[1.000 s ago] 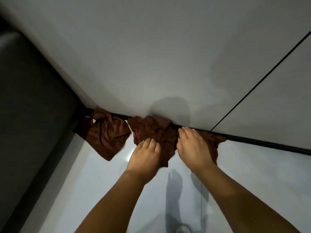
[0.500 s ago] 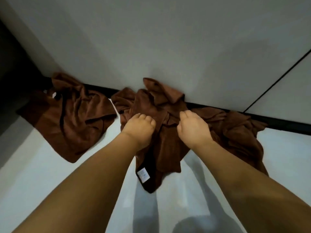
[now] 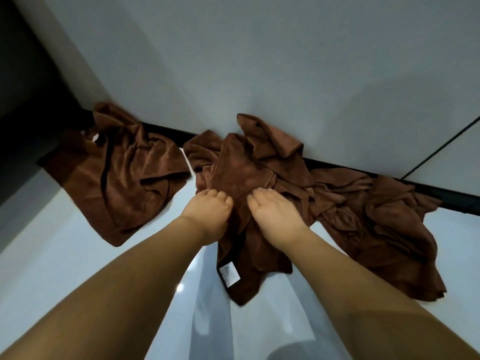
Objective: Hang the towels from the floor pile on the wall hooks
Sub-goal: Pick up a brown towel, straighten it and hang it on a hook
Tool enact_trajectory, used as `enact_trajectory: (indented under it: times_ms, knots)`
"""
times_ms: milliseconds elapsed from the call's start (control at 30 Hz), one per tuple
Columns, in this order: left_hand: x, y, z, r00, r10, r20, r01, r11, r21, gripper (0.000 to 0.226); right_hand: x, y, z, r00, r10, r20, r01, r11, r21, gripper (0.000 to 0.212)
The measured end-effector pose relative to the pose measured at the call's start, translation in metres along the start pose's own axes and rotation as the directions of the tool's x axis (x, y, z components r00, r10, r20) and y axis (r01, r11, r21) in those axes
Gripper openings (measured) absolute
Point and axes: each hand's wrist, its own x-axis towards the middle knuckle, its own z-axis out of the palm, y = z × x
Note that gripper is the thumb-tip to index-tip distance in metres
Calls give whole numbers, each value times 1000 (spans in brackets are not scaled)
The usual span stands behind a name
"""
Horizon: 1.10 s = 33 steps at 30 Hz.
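Note:
Three brown towels lie crumpled on the pale floor against the wall's black skirting. The middle towel (image 3: 241,175) has a white label (image 3: 230,274) at its near corner. My left hand (image 3: 207,214) and my right hand (image 3: 275,214) rest side by side on this middle towel, fingers curled into its cloth. A second towel (image 3: 117,178) lies to the left and a third towel (image 3: 384,229) spreads to the right. No wall hooks are in view.
The grey wall (image 3: 259,61) rises straight behind the pile, with a thin dark seam (image 3: 441,149) at the right. A dark opening or panel (image 3: 23,100) stands at the far left. Glossy floor (image 3: 65,255) lies in front of the towels.
My view has dropped much closer to the pile. Both hands have reached down onto the middle towel and their fingers have curled into it.

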Motion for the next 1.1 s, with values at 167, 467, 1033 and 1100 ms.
enact_trajectory:
  times_ms: [167,467,1033,1100]
  knots:
    - [10,3,0,965,-243,95,261,903,-341,34,24,9,10,982,-159,106,172,978,-122,47]
    - [26,2,25,973,-221,59,228,918,-324,31,30,13,34,984,-162,69,166,985,-56,35]
    - [-11,-6,-6,980,-192,-45,175,953,-246,33,-15,-4,-9,947,-229,225,234,972,5,41]
    - [-17,-8,-19,983,-171,-66,152,964,-219,34,-18,2,-30,966,-195,171,201,979,-16,36]
